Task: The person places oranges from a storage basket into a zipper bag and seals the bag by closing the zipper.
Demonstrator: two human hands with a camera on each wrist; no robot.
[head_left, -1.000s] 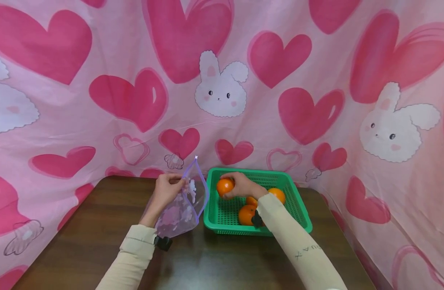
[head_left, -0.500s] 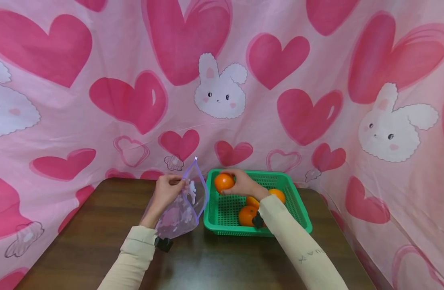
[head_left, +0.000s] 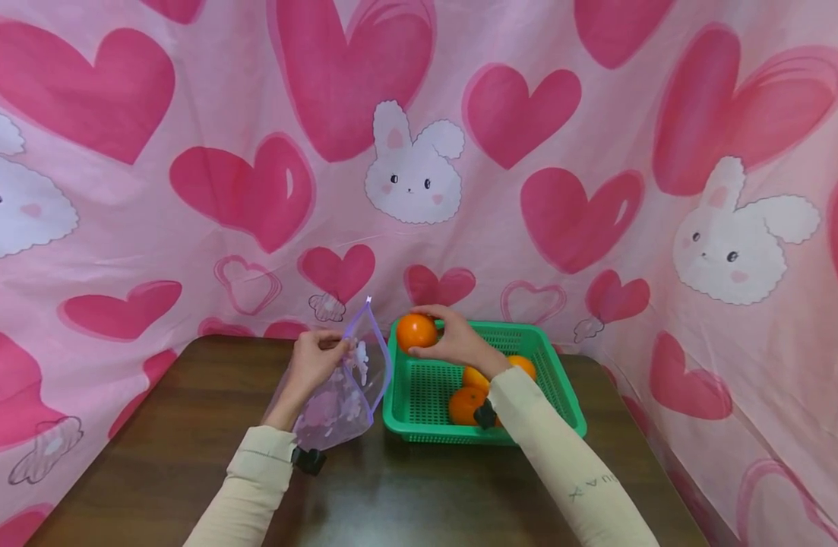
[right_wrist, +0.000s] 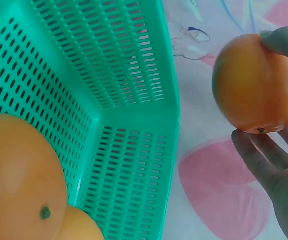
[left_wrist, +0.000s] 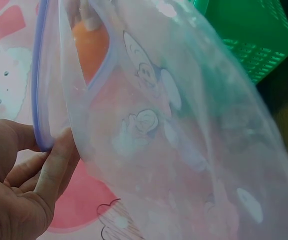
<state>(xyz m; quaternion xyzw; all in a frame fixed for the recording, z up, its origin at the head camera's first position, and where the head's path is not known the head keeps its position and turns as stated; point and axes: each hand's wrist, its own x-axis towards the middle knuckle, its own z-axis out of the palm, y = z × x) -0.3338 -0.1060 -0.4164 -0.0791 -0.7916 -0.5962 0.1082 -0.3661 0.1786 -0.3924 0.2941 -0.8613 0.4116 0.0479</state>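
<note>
I see a dark brown wood-grain worktop [head_left: 405,494], light reflecting off its near middle. Perforated green plastic basket [head_left: 419,435] sits on it, right of centre, far side. Zip bag [head_left: 326,418] just left; can't tell if its bottom touches down.

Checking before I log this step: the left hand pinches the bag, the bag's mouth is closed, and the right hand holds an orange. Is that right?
Not quite: the bag has its mouth open, as the head view shows. The left hand pinches it, and the right hand holds an orange.
</note>
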